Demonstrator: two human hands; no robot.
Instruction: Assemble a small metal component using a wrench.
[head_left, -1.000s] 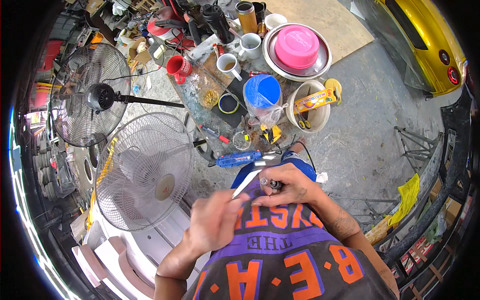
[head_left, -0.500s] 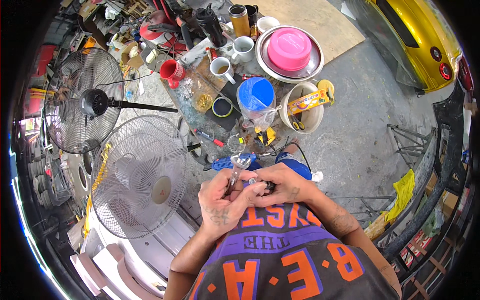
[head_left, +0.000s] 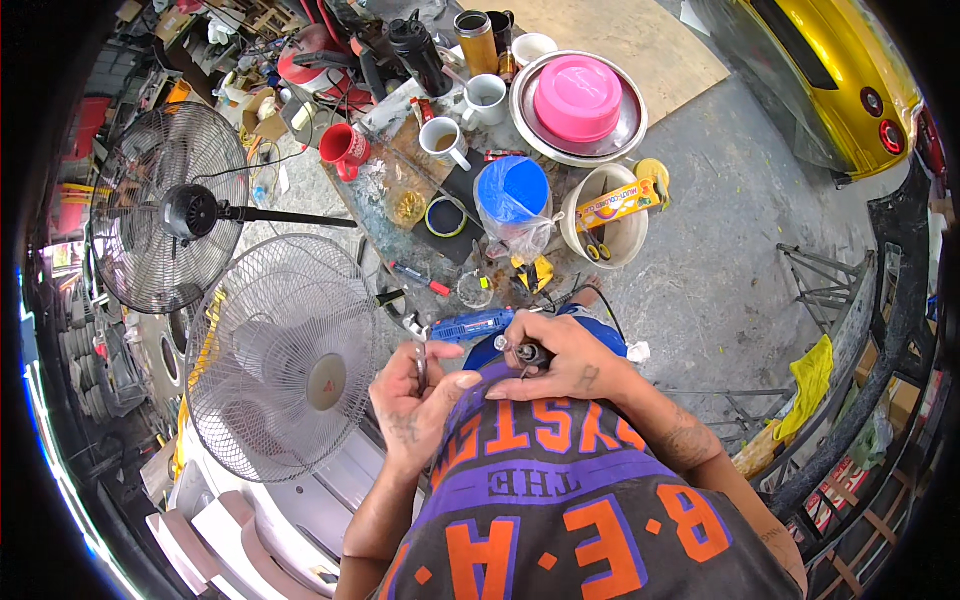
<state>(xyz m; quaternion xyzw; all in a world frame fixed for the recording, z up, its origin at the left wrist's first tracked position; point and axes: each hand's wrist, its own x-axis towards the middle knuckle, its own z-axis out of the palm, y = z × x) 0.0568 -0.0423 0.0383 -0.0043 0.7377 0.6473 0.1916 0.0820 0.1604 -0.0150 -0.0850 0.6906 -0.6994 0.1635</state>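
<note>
My left hand [head_left: 412, 408] is closed around a silver open-ended wrench [head_left: 421, 366], whose jaw points away from me. To its right, my right hand [head_left: 570, 362] grips a black handpiece [head_left: 534, 354] with a shiny, clear-looking tip; its exact kind is hard to make out. The hands are apart, above my printed shirt [head_left: 548, 478]. Just beyond them a blue power tool [head_left: 472, 325], shaped like a rotary tool, lies by my lap. A black cable curves past my right hand.
A cluttered low table holds mugs [head_left: 443, 140], a blue-lidded tub [head_left: 512, 187] in plastic and a red-and-blue marker [head_left: 420, 278]. Right of it stand a white bucket [head_left: 622, 245] and a steel basin [head_left: 640, 125] with a pink bowl. Two fans [head_left: 285, 360] stand at left.
My hands have drawn apart: the left moved left and nearer me with the wrench, away from the black handpiece. More of the blue power tool now shows.
</note>
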